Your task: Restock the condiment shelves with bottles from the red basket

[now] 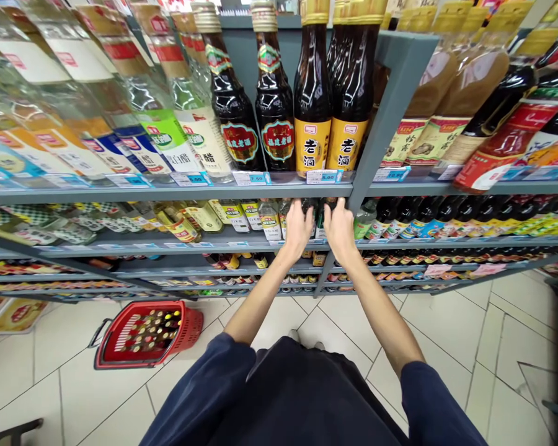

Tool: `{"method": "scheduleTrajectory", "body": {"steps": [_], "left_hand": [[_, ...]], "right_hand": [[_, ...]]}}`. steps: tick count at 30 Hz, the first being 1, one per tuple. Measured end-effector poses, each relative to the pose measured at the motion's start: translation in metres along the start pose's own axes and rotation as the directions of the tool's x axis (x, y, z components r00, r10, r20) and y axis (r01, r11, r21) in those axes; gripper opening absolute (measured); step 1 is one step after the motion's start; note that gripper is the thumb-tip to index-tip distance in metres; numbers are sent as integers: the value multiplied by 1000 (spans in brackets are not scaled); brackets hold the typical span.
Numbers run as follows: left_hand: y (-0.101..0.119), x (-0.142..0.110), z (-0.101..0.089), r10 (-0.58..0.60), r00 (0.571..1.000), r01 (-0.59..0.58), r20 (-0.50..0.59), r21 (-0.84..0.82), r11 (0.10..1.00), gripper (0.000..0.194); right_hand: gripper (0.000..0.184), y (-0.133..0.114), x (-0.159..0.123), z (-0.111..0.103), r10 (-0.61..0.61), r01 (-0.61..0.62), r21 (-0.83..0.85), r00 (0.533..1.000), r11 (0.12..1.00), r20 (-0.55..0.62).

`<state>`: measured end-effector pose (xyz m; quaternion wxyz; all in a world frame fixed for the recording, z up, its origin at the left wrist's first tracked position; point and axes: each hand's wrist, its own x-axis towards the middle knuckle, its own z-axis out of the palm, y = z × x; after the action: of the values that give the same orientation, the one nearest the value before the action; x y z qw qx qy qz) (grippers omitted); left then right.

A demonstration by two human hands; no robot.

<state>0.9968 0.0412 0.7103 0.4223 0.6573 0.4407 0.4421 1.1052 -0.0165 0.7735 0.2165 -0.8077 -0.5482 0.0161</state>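
Observation:
My left hand [299, 228] reaches into the second shelf from the top, its fingers curled round a bottle that it mostly covers. Beside it my right hand [339, 228] is closed on another bottle near the upright post, its thumb toward the left. The upper shelf's edge partly hides the fingertips of both hands. Between the hands show small bottles [314, 228] with dark and pale labels. Left of my left hand stands a clear bottle with a yellow-green label [270, 222].
Above my hands, dark bottles with yellow labels [312, 139] stand behind price tags [324, 177]. A grey post [390, 93] divides the shelves. On the tiled floor [260, 316] at left, a red basket [193, 328] holds several bottles. Cartons [16, 314] lie farther left.

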Motion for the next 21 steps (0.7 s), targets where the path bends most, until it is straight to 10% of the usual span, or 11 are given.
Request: {"method": "scheduleTrajectory", "body": {"steps": [5, 10, 21], "left_hand": [[-53, -66, -7, -73, 980, 28, 184, 238, 971, 34], [-87, -61, 8, -230, 913, 69, 338, 428, 901, 36], [-65, -54, 2, -109, 955, 7, 277, 345, 938, 33]], "right_hand": [[43, 56, -66, 30, -14, 15, -2, 968, 1000, 251], [44, 77, -74, 59, 74, -20, -162, 940, 987, 334], [41, 66, -70, 57, 34, 0, -117, 958, 993, 284]]}}
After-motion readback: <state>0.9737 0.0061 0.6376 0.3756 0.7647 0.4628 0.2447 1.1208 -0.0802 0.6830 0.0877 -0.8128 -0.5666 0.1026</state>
